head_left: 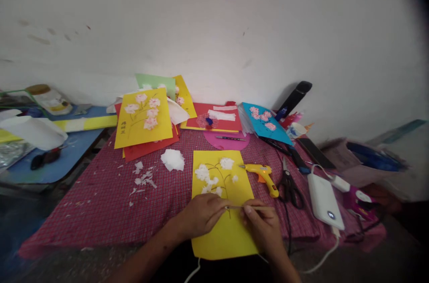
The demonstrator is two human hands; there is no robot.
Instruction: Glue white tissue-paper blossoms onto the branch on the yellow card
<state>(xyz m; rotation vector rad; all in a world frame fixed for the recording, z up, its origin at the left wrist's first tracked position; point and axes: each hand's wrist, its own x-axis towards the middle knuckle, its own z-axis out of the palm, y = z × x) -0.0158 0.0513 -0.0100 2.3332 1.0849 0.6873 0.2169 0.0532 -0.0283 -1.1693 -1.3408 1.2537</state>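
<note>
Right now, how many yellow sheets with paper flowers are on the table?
3 yellow sheets: the front one under the thin stick, one propped back left, one half hidden behind it. The pile may hide more.

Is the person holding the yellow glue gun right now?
No, the glue gun lies on the cloth; the left hand and right hand pinch a thin stick.

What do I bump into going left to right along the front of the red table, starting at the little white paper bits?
white paper scraps → white tissue wad → yellow card → yellow glue gun → black scissors → white power bank
</note>
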